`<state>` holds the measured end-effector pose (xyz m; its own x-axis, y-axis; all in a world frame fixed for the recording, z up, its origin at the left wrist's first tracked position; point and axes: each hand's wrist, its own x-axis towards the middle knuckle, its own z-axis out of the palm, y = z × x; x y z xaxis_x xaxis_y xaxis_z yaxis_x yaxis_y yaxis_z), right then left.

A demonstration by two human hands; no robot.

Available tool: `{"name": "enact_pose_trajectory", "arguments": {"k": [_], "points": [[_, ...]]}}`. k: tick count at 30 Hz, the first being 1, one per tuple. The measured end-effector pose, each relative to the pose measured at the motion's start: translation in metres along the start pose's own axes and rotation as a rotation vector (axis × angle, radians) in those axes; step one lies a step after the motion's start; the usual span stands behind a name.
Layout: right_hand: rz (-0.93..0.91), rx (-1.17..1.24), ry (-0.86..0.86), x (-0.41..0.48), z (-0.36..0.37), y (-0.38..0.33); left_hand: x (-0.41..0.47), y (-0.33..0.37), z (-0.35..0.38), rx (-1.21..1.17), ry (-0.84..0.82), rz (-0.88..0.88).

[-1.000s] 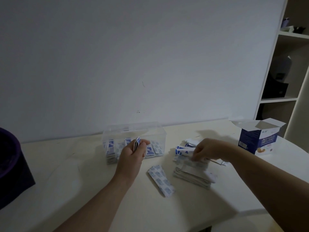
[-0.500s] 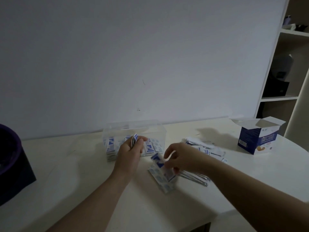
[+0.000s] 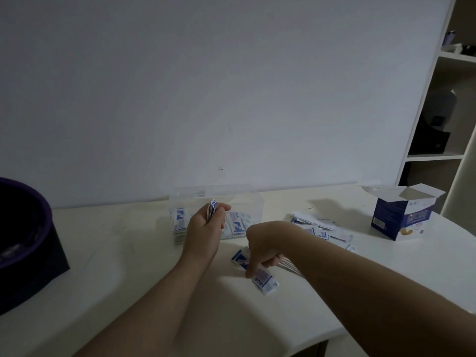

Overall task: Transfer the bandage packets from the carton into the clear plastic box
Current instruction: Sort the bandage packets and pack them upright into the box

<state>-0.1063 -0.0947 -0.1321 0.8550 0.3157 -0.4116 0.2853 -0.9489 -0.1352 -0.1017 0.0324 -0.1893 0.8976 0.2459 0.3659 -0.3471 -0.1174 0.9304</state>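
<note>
Head view | right hand (image 3: 262,244) has dropped onto loose packets (image 3: 265,280), pinching them | left hand (image 3: 206,229) grips a stack (image 3: 212,207)

My left hand (image 3: 206,229) sits ahead of the right, its back toward me, fingers curled round a thin stack of packets (image 3: 212,208) that pokes up past the thumb. My right hand (image 3: 264,244) is nearer me, knuckles up, fingertips pinching down on a loose packet (image 3: 262,278). Both forearms are bare and angle inward.
</note>
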Motion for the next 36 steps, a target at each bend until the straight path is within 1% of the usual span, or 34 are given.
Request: {"name": "enact_pose_trajectory", "arguments": {"k": [6, 9, 11, 13, 15, 18, 20, 22, 26, 28, 29, 30, 32, 33, 36], "points": [[-0.003, 0.039, 0.066, 0.0, 0.009, 0.005, 0.001, 0.001, -0.002, -0.049, -0.011, -0.043], [-0.073, 0.003, 0.15, -0.003, 0.014, 0.008, 0.001, 0.005, -0.003, -0.096, -0.046, -0.082], [-0.123, 0.066, 0.214, -0.004, 0.016, 0.011, 0.002, 0.009, -0.004, -0.109, -0.073, -0.117], [-0.122, 0.234, 0.29, -0.003, 0.017, 0.018, 0.002, 0.012, -0.006, -0.095, -0.07, -0.136], [-0.111, 0.48, 0.356, 0.0, 0.02, 0.024, 0.004, 0.015, -0.008, -0.088, -0.069, -0.134], [-0.136, 0.856, 0.373, 0.006, 0.026, 0.028, 0.002, 0.017, -0.007, -0.002, -0.141, -0.16], [-0.176, 1.05, 0.332, 0.004, 0.028, 0.024, 0.001, 0.014, -0.004, 0.034, -0.198, -0.207], [-0.219, 1.176, 0.263, 0.0, 0.029, 0.019, 0.0, 0.012, -0.002, 0.057, -0.219, -0.253], [-0.241, 1.316, 0.162, -0.001, 0.029, 0.018, 0.005, 0.011, -0.004, 0.032, -0.213, -0.331], [-0.217, 1.425, 0.134, -0.002, 0.027, 0.02, 0.01, 0.012, -0.007, -0.054, -0.18, -0.373], [-0.197, 1.453, 0.154, -0.003, 0.026, 0.023, 0.012, 0.014, -0.008, -0.13, -0.16, -0.395], [-0.172, 1.431, 0.19, -0.004, 0.025, 0.024, 0.013, 0.016, -0.011, -0.219, -0.129, -0.417], [-0.119, 1.252, 0.255, -0.008, 0.022, 0.027, 0.015, 0.025, -0.014, -0.385, -0.059, -0.454], [-0.091, 1.097, 0.265, -0.01, 0.021, 0.025, 0.016, 0.029, -0.016, -0.467, -0.032, -0.47], [-0.021, 0.466, 0.222, -0.021, 0.02, 0.013, 0.015, 0.036, -0.021, -0.674, 0.006, -0.506]]}}
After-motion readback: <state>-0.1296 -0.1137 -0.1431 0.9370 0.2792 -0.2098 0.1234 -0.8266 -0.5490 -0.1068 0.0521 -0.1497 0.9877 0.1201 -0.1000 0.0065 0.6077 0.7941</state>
